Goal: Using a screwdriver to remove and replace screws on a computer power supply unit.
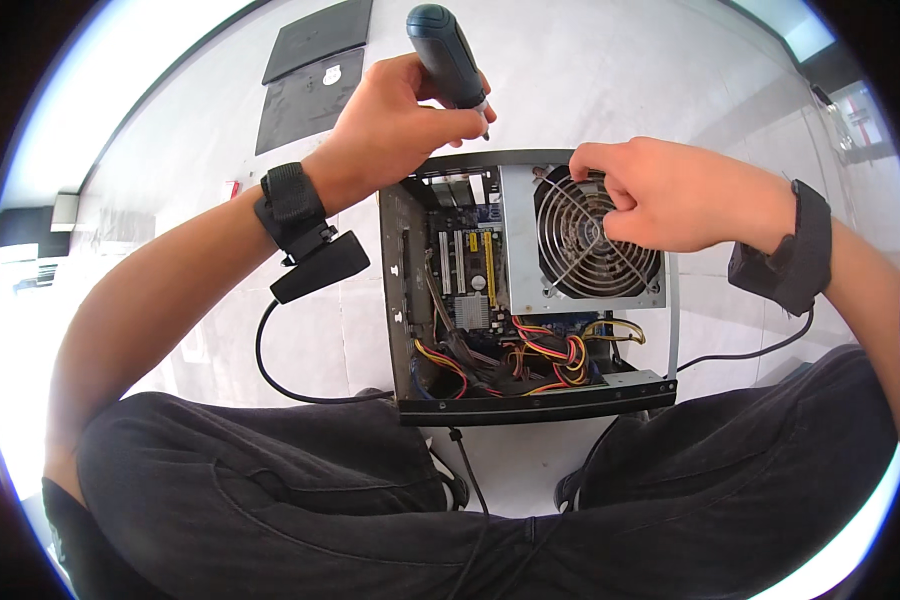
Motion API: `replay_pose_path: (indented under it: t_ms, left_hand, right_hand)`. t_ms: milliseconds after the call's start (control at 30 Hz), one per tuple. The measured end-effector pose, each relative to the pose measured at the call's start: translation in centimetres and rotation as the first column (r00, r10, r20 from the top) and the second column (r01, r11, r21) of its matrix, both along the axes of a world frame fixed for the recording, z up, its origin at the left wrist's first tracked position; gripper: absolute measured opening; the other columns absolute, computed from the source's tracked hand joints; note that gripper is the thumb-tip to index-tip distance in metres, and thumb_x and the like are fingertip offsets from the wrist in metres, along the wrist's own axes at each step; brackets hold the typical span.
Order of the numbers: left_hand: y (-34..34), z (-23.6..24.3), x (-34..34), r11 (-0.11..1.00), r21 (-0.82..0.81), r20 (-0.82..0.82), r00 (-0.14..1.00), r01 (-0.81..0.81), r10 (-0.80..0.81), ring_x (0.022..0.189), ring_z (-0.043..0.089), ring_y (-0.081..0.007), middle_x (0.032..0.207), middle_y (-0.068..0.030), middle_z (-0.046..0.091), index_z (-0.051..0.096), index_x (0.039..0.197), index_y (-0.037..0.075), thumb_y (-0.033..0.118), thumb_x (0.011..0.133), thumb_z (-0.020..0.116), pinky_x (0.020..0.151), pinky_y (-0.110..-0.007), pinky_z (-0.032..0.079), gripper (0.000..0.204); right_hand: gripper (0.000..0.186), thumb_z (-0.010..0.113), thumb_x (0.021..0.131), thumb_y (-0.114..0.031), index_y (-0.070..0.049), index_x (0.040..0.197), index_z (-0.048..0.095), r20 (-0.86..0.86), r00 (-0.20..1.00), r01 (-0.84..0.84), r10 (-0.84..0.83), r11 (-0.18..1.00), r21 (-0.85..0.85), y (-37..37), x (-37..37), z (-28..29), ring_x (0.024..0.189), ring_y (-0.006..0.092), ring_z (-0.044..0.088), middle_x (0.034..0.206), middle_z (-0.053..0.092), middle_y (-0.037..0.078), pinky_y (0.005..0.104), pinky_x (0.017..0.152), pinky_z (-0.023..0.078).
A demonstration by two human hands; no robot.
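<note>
- Open computer case point(535, 408), mid-view, is the clock's centre; directions run from it.
- Inside at 1 o'clock: silver power supply unit point(520, 225) with a round wire fan grille point(595, 235).
- Inside at 10 o'clock: white and yellow expansion slots point(489, 268); at 8, a pale finned heatsink point(472, 312).
- Inside at 5 to 6 o'clock: red, yellow and black cables point(570, 355), hiding board beneath.
- Left hand point(405, 115), 11 o'clock: closed around a cordless screwdriver point(445, 55), tip downward.
- Right hand point(660, 195), 2 o'clock: half-curled on the power supply unit, blocking some grille; cannot tell if it grips anything.
- Beyond, between 10 and 11 o'clock: two flat dark panels point(305, 105).
- Dark-trousered legs point(270, 450) at 8 and 4 o'clock.
</note>
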State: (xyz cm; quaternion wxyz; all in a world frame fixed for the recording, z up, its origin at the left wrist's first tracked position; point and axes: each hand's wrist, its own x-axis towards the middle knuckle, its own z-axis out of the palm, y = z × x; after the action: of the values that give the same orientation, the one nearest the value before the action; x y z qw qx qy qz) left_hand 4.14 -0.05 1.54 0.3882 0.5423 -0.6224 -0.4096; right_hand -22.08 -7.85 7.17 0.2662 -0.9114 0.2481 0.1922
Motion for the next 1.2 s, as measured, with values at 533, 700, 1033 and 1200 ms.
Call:
replay_pose_path:
  t_ms: [533,700,1033,1200]
  left_hand:
    - [0.3,0.3,-0.2,0.999,-0.022,0.046,0.998,-0.029,0.03,0.091,0.069,-0.014,0.102,-0.0112,0.075,0.069,0.112,0.0,0.007,0.086,0.073,0.078,-0.03,0.057,0.027]
    - [0.0,0.3,-0.3,0.999,-0.033,0.056,0.998,-0.022,0.024,0.092,0.069,-0.014,0.102,-0.0113,0.075,0.069,0.112,0.0,0.007,0.086,0.074,0.077,-0.029,0.057,0.027]
    - [-0.2,-0.2,-0.2,0.999,0.018,0.076,0.996,-0.041,0.04,0.09,0.069,-0.0135,0.103,-0.0108,0.075,0.068,0.113,-0.001,0.008,0.086,0.074,0.078,-0.029,0.057,0.028]
    - [-0.4,-0.3,-0.4,0.999,0.014,0.101,0.994,-0.038,0.036,0.092,0.07,-0.0139,0.102,-0.0109,0.075,0.068,0.113,-0.001,0.008,0.086,0.074,0.079,-0.03,0.057,0.029]
  right_hand:
    - [0.037,0.061,0.087,-0.012,-0.001,0.121,0.065,0.049,0.999,-0.023,0.024,0.999,-0.025,0.0,1.4,1.2,0.091,0.0368,0.07,0.097,0.072,0.021,0.0445,0.084,0.055]
    - [0.044,0.059,0.087,-0.012,-0.004,0.129,0.068,-0.032,0.998,-0.054,0.051,0.992,-0.112,0.3,1.3,0.7,0.101,0.0386,0.071,0.108,0.073,0.023,0.0458,0.094,0.055]
    - [0.045,0.063,0.086,-0.014,-0.007,0.129,0.069,-0.088,0.974,-0.224,0.207,0.915,-0.337,1.2,0.9,0.8,0.084,0.0372,0.073,0.089,0.074,0.019,0.0467,0.083,0.058]
    - [0.052,0.063,0.083,-0.011,-0.007,0.135,0.066,0.015,0.927,-0.332,0.375,0.838,-0.433,1.2,0.5,0.5,0.069,0.0359,0.068,0.075,0.069,0.015,0.0464,0.07,0.055]
